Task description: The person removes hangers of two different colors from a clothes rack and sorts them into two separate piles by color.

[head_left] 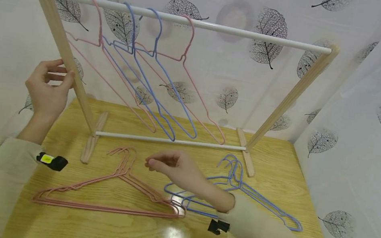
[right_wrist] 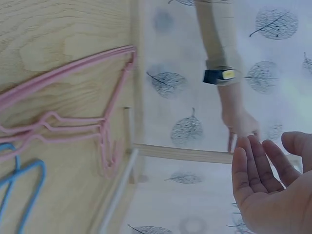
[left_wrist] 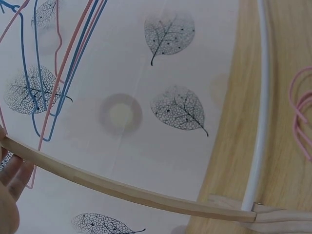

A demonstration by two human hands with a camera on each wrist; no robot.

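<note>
My left hand (head_left: 48, 89) grips the left wooden post (head_left: 70, 63) of a clothes rack, thumb in front and fingers reaching behind. In the left wrist view only part of that hand shows at the post. My right hand (head_left: 178, 168) hovers over the table with fingers loosely bent and nothing in them. To its left lies a stack of pink hangers (head_left: 108, 208), hooks toward the rack. Beneath the right wrist, and partly hidden by it, lie blue hangers (head_left: 266, 203). From the rack's white top rail (head_left: 246, 32) hang two blue hangers (head_left: 155, 57) between two pink hangers (head_left: 186, 53).
The rack's right post (head_left: 290, 96) stands on a wooden foot (head_left: 245, 155). A white lower rail (head_left: 172, 141) joins both feet. Leaf-patterned white sheeting (head_left: 364, 159) rises behind and beside the wood-grain table (head_left: 130, 236).
</note>
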